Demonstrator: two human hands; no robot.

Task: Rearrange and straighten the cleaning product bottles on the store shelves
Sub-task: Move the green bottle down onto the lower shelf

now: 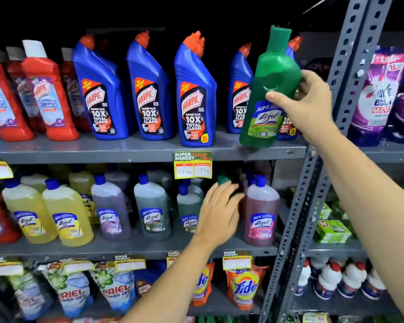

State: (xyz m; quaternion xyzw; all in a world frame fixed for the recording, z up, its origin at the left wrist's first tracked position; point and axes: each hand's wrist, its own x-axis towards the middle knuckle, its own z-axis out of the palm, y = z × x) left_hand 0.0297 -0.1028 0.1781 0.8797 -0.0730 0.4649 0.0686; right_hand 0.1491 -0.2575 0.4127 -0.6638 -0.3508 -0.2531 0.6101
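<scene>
Two bare forearms are being extended from the lower edge of the view toward the grey metal shelves [126,151]. The green Lizol bottle [267,89] is being held by the right hand [309,106], whose thumb and fingers are being clamped around the bottle's waist, just above its label. The bottle is being kept tilted, its green cap leaning to the right, with its base just above or touching the front edge of the top shelf; which of the two cannot be told. It is being held in front of the right-most of the blue Harpic bottles [194,94], which are being displayed upright in a row along that shelf, with red Harpic bottles [49,94] beside them on the left. The left hand [219,213] is being reached into the middle shelf, its fingers being held spread and slightly blurred, gripping nothing that can be seen. It is being placed in the gap between a grey-green Lizol bottle [152,206] and a pink Lizol bottle [261,210], with a green cap showing just above its fingertips. Yellow Lizol bottles [65,213] are being shown further left, and a yellow price tag [193,165] is being hung from the top shelf's edge.
</scene>
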